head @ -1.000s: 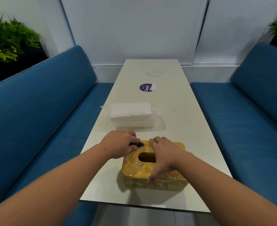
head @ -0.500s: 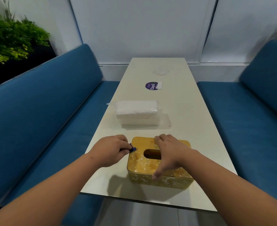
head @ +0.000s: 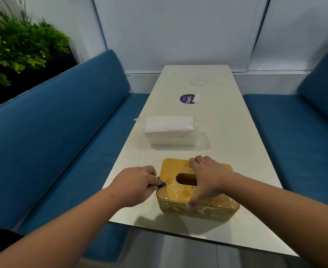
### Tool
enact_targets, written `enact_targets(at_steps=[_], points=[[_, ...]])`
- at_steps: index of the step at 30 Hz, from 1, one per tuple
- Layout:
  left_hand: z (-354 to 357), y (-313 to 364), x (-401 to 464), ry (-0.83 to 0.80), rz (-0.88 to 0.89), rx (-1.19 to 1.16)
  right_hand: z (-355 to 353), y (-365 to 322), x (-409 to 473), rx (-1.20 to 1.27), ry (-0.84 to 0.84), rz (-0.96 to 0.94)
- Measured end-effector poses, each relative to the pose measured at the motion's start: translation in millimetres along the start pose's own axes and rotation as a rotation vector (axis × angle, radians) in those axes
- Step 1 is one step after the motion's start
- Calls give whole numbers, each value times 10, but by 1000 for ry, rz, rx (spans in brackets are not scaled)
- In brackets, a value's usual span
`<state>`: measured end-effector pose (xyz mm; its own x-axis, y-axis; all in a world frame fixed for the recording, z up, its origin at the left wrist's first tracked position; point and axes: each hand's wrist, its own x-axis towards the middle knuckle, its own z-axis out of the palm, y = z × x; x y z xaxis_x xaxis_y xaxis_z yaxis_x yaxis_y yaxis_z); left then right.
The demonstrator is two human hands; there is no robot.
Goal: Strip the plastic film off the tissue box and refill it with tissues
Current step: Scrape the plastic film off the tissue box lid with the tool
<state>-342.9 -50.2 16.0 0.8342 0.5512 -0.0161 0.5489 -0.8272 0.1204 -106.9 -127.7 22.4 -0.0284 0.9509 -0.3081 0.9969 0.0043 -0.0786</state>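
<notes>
Head view shows the tissue box, yellow with a slotted lid, at the near end of the table, just right of centre. Right hand lies across the lid, fingers spread to the far edge and thumb down on the near wall, bracing the box without closing round it. Left hand sits at the box's left edge, fingers curled, pinching a small blue tab at the lid's left rim. Whether the tab belongs to the film cannot be confirmed; the film itself is not distinguishable on the lid.

Tissue pack, in its clear wrap, lies on the table beyond the box, apart from it. A purple sticker lies farther off.

Assessment: the peel is at its start. To do it well, the pull should run low and slow across the lid, away from the left rim, with the bracing hand holding the box down and shifting off the film's path before the peel reaches it. A sharp upward tug risks tearing the tab free.
</notes>
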Motion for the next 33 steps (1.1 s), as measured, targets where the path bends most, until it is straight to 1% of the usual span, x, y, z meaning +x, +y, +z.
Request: enact_targets(at_steps=[6, 11, 14, 16, 20, 25, 30, 33], points=[[-35, 43, 94, 32, -55, 40, 30, -6, 13, 11, 25, 2], [-77, 19, -37, -43, 10, -4, 53, -11, 0, 42, 42, 12], [-167, -29, 100, 40, -24, -4, 39, -27, 6, 44, 35, 19], [-189, 7, 255, 59, -29, -8, 33, -33, 6, 41, 29, 22], [-131, 99, 402, -10, 34, -30, 25, -33, 4, 36, 19, 24], [-100, -100, 295, -1, -25, -50, 10, -33, -10, 47, 13, 22], [-93, 101, 412, -5, 38, -50, 11, -44, -17, 44, 11, 31], [-124, 16, 402, -25, 32, -34, 12, -43, -17, 47, 5, 33]])
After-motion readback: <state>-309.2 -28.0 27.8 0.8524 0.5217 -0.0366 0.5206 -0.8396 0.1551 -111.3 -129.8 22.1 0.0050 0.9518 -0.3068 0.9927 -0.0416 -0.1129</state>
